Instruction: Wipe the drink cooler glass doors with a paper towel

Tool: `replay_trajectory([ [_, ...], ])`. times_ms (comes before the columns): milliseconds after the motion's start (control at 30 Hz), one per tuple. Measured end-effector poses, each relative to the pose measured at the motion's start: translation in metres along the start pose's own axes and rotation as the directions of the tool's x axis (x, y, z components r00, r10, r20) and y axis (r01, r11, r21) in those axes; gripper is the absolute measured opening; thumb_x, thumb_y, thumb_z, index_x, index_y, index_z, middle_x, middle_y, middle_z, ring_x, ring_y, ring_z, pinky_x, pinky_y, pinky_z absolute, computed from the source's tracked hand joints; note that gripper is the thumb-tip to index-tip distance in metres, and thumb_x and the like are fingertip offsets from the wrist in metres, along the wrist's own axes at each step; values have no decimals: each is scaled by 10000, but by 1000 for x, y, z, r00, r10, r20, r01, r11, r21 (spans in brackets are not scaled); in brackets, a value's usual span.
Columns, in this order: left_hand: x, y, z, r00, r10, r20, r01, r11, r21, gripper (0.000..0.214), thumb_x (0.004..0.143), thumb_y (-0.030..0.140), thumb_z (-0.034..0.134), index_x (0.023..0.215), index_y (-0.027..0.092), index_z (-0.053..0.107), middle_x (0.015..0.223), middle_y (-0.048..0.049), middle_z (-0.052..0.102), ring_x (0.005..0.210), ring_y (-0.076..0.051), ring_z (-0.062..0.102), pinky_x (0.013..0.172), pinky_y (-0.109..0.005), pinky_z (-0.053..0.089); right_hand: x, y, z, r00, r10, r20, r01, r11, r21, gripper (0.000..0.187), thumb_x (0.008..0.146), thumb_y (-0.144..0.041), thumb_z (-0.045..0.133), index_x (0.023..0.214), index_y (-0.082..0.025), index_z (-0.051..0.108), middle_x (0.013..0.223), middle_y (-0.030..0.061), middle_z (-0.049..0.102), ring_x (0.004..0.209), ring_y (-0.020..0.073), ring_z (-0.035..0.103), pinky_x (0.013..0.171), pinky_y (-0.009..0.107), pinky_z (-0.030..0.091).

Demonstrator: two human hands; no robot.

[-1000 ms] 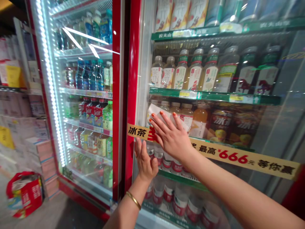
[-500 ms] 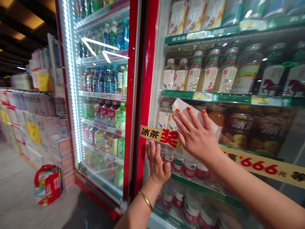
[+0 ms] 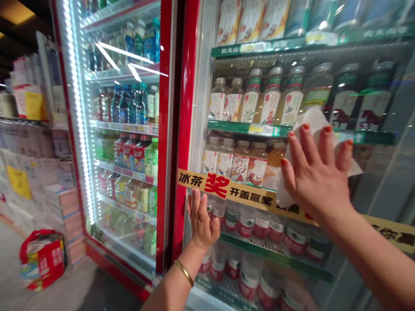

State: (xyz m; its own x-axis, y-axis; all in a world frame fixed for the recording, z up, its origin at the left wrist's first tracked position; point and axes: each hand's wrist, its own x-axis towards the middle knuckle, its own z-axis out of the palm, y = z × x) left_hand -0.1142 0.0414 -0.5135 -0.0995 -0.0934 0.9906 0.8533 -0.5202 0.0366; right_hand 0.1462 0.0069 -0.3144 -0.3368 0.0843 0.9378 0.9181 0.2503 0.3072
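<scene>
My right hand [image 3: 319,172] lies spread against the glass door [image 3: 353,172] of a drinks fridge. Under its palm and fingers it keeps a white paper wipe [image 3: 311,119] pressed to the glass, with corners sticking out above and to the right. Lower down, my left hand [image 3: 202,220] is open with the fingers up, by the door's left edge, apparently resting on the glass and holding nothing. A gold bracelet [image 3: 183,273] circles that wrist. Between the hands runs a yellow printed strip [image 3: 249,193] across the door, partly covered by my right hand and wrist.
Behind the glass, bottles [image 3: 251,97] stand in rows on green-edged shelves. To the left is a second lit fridge [image 3: 167,129] with a red frame. Stacked boxes [image 3: 60,207] and a red bag [image 3: 48,259] on the floor are farther left.
My right hand has slid right and slightly up across the glass, carrying the wipe with it. The view has shifted a little to the right; my left hand keeps its place by the door edge.
</scene>
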Motion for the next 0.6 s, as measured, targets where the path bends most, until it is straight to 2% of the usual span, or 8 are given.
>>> replay_trajectory([
  [100,-3,-2,1,1000,-17,-16,17,998,55,708,1131,439,321,1768,159,193,1838,-223,218,1732,-298,222,1380,-561,256,35,-47,23,999,-48,-8,49,994,93,730,1134,-358,474,1786,-284,155,1825,84,316,1714,445,223,1309,874,-31],
  [200,-4,-4,1,999,-20,-31,22,996,88,706,1133,451,306,1771,172,190,1832,-225,238,1726,-298,244,1359,-576,294,18,-102,47,947,-316,61,297,931,213,789,1101,-297,505,1789,-284,120,1811,20,359,1704,347,299,1400,744,81],
  [267,-3,-4,1,999,-11,-41,15,997,80,698,1136,443,309,1772,184,188,1839,-213,225,1730,-287,233,1363,-559,294,-13,-108,50,862,-496,101,459,850,258,775,1095,-296,508,1786,-272,159,1801,-20,384,1694,257,330,1428,574,212],
  [333,0,-2,0,999,-4,-48,7,998,56,694,1135,426,327,1771,184,194,1847,-201,208,1735,-282,215,1379,-547,267,-39,-83,38,830,-545,121,514,831,214,727,1111,-321,489,1779,-281,207,1791,-37,405,1681,208,355,1424,486,234],
  [400,2,0,-1,1000,-2,-29,3,999,36,694,1131,404,349,1770,175,202,1851,-186,201,1737,-279,206,1401,-534,223,-47,-37,19,895,-430,117,422,902,89,701,1129,-350,468,1779,-290,212,1796,-14,398,1685,230,351,1429,518,175],
  [500,7,3,-2,1000,23,5,-23,999,43,702,1119,359,379,1771,167,200,1853,-162,204,1738,-263,197,1420,-507,186,-18,17,-2,991,-129,36,131,990,-49,725,1137,-397,467,1789,-250,185,1836,72,305,1731,359,209,1404,654,131],
  [533,9,3,-2,999,38,14,-38,998,56,702,1113,337,390,1770,173,209,1851,-152,212,1738,-257,198,1422,-501,183,-3,21,-3,999,-52,4,52,997,-56,746,1133,-399,471,1792,-224,168,1852,94,256,1738,402,144,1391,695,130],
  [600,13,4,-2,997,64,48,-69,993,97,698,1094,295,423,1764,200,252,1845,-129,238,1737,-252,199,1430,-495,163,22,6,6,1000,16,-26,-16,1000,-26,799,1115,-378,486,1796,-193,112,1872,108,176,1738,444,70,1377,741,130],
])
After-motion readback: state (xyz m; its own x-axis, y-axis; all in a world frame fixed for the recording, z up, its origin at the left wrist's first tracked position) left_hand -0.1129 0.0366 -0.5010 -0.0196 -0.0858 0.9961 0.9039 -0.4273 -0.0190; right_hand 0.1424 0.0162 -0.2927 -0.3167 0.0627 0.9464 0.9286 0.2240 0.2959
